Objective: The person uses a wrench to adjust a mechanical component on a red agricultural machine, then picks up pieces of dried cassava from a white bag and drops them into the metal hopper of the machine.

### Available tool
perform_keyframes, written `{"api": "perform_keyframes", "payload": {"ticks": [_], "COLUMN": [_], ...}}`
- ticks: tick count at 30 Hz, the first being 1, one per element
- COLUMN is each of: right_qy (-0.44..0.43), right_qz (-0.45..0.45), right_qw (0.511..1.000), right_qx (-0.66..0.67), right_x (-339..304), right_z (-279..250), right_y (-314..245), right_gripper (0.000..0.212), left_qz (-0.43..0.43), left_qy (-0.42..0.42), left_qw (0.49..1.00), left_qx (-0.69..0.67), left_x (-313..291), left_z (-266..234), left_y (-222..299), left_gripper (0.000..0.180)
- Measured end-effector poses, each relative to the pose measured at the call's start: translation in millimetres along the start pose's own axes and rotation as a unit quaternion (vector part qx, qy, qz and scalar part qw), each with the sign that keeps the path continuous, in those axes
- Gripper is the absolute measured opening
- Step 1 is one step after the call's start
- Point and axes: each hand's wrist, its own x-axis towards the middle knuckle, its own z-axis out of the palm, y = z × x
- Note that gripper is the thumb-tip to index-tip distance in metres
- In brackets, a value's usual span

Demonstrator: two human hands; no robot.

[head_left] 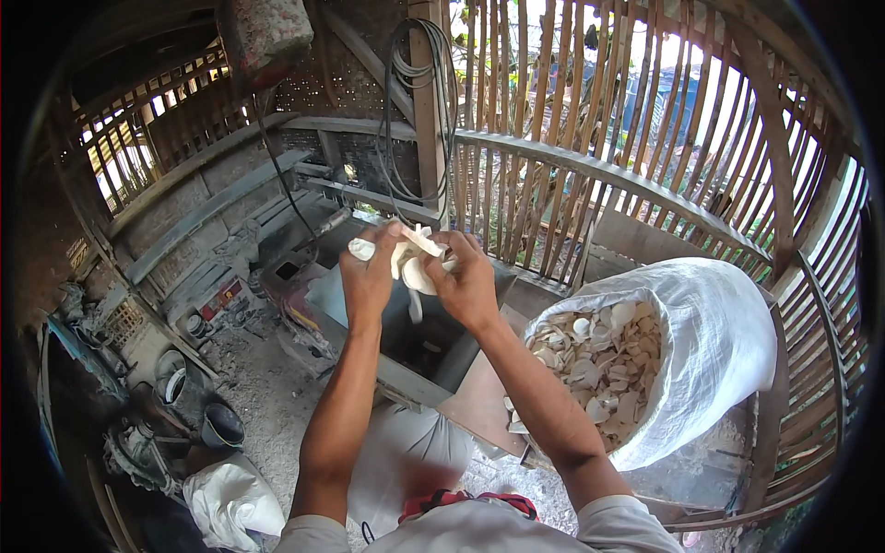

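The left hand (369, 279) and the right hand (466, 279) pinch pale slices (419, 275) between their fingers, above the grey bin (404, 379). I think it is better to hold both hands over its opening, so that loose slices drop inside and not onto the floor (267, 373).

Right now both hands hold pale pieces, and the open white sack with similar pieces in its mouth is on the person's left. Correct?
Not on the side: the head view shows the open white sack with similar pieces in its mouth on the person's right. The left hand and right hand do hold pale pieces.
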Motion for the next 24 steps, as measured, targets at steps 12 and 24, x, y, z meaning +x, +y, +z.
{"api": "perform_keyframes", "payload": {"ticks": [12,24], "right_qy": [0.006,-0.005], "right_qz": [-0.022,0.02], "right_qw": [0.999,0.985], "right_qx": [0.045,0.173], "right_x": [0.6,-2.2], "right_z": [-0.3,5.7], "right_y": [12.2,17.6], "right_gripper": [0.025,0.026], "left_qz": [-0.107,-0.055], "left_qy": [0.051,0.069], "left_qw": [0.992,0.996], "left_qx": [0.032,0.014], "left_x": [5.3,8.2], "left_z": [-11.8,-22.4], "left_y": [-7.8,-26.3], "left_gripper": [0.044,0.029]}}
